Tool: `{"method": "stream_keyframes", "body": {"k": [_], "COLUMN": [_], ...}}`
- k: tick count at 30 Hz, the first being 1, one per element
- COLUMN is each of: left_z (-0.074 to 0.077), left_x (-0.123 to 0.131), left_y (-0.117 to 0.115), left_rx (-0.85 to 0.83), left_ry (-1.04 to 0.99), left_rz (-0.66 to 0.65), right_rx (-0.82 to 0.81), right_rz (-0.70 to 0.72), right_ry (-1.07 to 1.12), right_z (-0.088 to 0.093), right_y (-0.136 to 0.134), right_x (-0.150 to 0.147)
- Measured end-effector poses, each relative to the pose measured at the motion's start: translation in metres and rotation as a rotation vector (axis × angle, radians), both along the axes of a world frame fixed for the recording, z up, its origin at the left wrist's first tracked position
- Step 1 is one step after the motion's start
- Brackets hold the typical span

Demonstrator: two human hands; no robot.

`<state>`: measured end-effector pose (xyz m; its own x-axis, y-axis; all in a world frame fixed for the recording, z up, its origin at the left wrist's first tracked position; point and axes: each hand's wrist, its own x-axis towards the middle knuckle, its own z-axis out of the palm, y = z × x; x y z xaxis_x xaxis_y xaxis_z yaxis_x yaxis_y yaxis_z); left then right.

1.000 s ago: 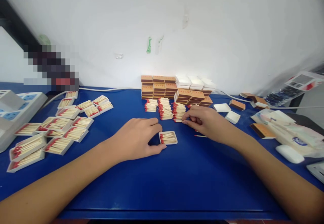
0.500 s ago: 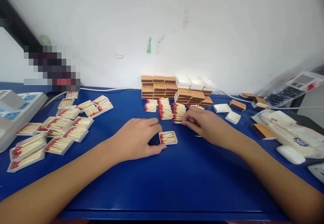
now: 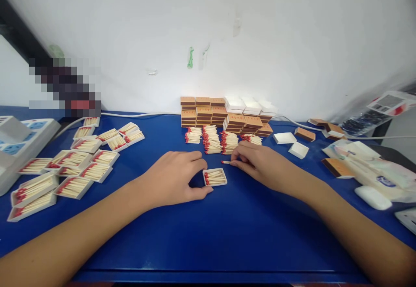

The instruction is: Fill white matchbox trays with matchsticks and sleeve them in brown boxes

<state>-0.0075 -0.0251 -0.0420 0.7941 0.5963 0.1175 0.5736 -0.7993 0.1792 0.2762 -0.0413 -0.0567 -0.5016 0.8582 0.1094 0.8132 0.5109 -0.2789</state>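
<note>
A small white matchbox tray (image 3: pixel 221 185) with red-headed matches (image 3: pixel 215 176) in it lies on the blue table. My left hand (image 3: pixel 177 178) grips the tray's left end, thumb at the near corner and index finger at the far one. To the right of the tray, my right hand (image 3: pixel 255 162) is closed in a pinch on a match (image 3: pixel 226 162), whose red head points left. Just beyond my right hand lie loose piles of matches (image 3: pixel 212 140). Its palm and curled fingers are partly hidden.
Behind the piles stand stacked matchboxes (image 3: pixel 204 113), with white trays (image 3: pixel 251 105) upside down on some. Filled trays (image 3: pixel 74 187) crowd the left side beside a power strip (image 3: pixel 39 144). At right lie white trays (image 3: pixel 299 150), matchboxes (image 3: pixel 338 168) and a tissue pack (image 3: pixel 377 174).
My right hand has drawn back slightly from the match piles toward me, bringing the match nearer the tray. My left hand and the tray stay put.
</note>
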Motion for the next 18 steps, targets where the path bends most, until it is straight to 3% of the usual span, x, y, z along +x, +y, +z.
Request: {"method": "stream_keyframes", "body": {"k": [6,14,18], "left_z": [0.0,-0.003,-0.004], "left_x": [0.0,0.001,0.002], "left_y": [0.0,-0.001,0.0], "left_rx": [-0.008,0.014,-0.001], "left_ry": [-0.006,-0.014,-0.026], "left_rz": [0.002,-0.015,-0.01], "right_rx": [-0.015,0.029,0.032], "right_rz": [-0.029,0.062,0.05], "right_ry": [0.048,0.077,0.147], "right_z": [0.007,0.012,0.01], "right_y": [-0.007,-0.029,-0.02], "right_x": [-0.005,-0.037,-0.024]}}
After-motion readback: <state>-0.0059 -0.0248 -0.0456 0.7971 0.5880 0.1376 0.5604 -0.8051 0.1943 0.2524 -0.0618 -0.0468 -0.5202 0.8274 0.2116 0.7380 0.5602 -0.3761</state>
